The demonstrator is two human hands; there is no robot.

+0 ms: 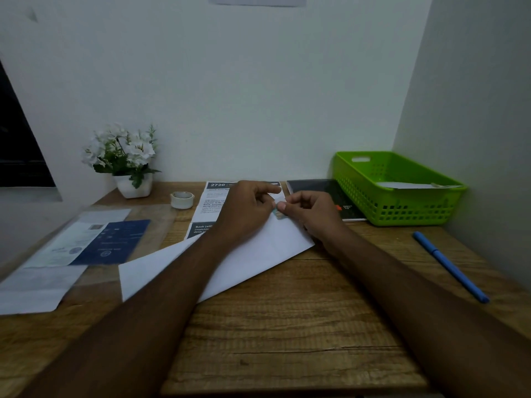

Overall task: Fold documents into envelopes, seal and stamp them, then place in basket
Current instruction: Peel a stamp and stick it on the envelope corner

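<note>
The wooden desk (287, 340) is carrying a white envelope (253, 262), which is lying flat and slantwise at its centre. The green basket (402, 214) is sitting beyond and to the right of the envelope (a white sheet (408, 185) is lying inside it). The left hand (247, 208) and right hand (311, 212) are meeting over the envelope's far corner, fingers curled, both pinching a small stamp (278, 214) against that corner. A blue pen (449, 265) is lying to the right of the envelope.
</note>
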